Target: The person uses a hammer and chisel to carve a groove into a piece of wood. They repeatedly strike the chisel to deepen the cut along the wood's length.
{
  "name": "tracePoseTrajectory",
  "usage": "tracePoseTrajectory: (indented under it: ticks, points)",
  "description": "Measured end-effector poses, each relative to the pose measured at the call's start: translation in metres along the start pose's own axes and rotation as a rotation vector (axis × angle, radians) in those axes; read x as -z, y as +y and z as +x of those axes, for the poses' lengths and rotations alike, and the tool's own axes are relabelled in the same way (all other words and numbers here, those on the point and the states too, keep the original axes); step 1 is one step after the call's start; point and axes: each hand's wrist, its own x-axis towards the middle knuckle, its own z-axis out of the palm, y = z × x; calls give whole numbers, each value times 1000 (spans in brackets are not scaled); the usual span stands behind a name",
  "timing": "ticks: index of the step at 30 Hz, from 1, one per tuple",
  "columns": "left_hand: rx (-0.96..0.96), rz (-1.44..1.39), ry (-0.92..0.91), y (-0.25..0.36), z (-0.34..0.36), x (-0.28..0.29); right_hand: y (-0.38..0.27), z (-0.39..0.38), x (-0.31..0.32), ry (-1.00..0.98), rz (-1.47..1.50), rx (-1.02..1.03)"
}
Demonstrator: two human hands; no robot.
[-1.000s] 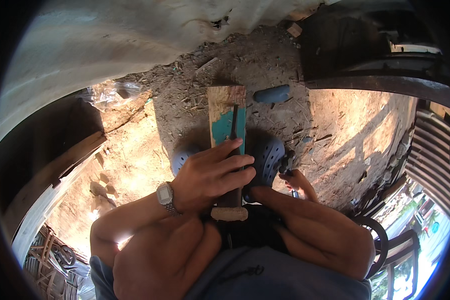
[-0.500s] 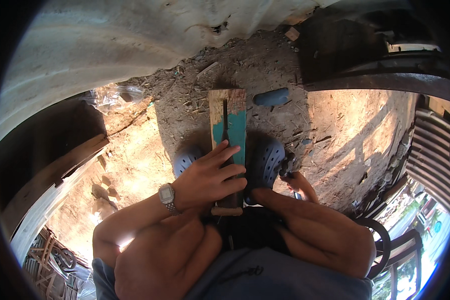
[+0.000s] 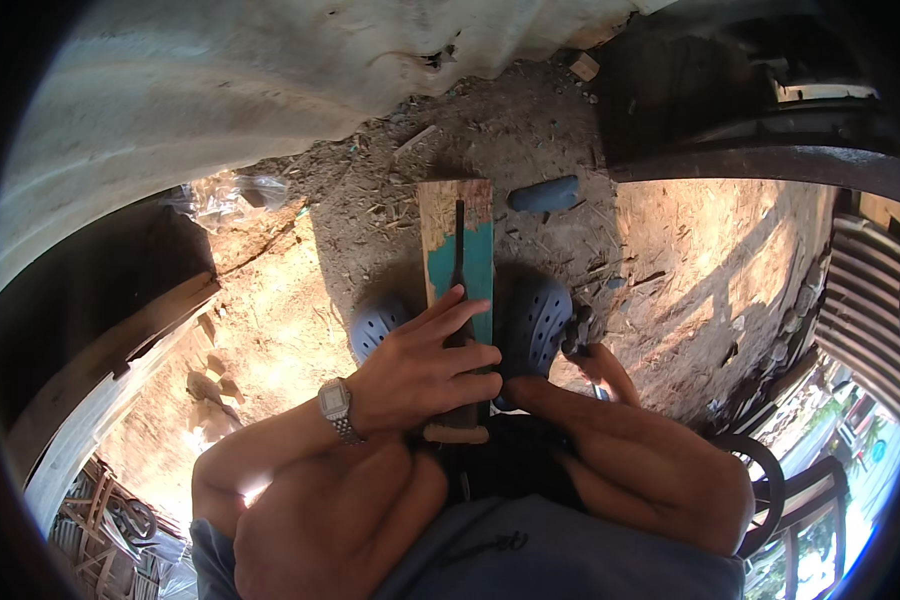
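Between my feet a wooden board [image 3: 480,250], partly covered in green paint, points away from me. On it lies a dark flat piece of metal [image 3: 460,240], its narrow end pointing away and its wider part mostly under my left hand [image 3: 428,365]. The fingers of that hand are spread and rest over the metal, not wrapped around it. Beside my right shoe [image 3: 538,325] my right hand [image 3: 607,372] is closed, low down and partly hidden behind my leg. It grips a dark-headed tool [image 3: 577,330] that looks like a hammer.
A worn blue-grey object [image 3: 544,194] lies on the dirt beyond the board. My left shoe [image 3: 372,325] stands left of the board. Crumpled clear plastic [image 3: 240,195] lies far left. A pale corrugated sheet [image 3: 210,90] bounds the far side, and a dark beam [image 3: 760,165] the right.
The metal piece has shifted slightly right and toward me on the board. My left hand has moved a little the same way. The right hand has barely moved.
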Motion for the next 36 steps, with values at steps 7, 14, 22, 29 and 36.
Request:
tracePoseTrajectory:
  ticks: [7, 14, 22, 29, 36]
  points:
    - [-27, 51, 44, -5, 7, 4, 10, -4, 6, 117, -153, 190]
    - [-16, 89, -77, -7, 0, -9, 33, 15, -1, 76, -46, 93]
    - [4, 46, -84, -3, -7, -3, 30, 21, 1, 57, -141, 63]
    - [26, 39, -56, -1, -1, 8, 32, 16, 2, 96, -156, 155]
    - [25, -26, -52, -9, -1, 0, -37, -47, 28, 116, -393, 41]
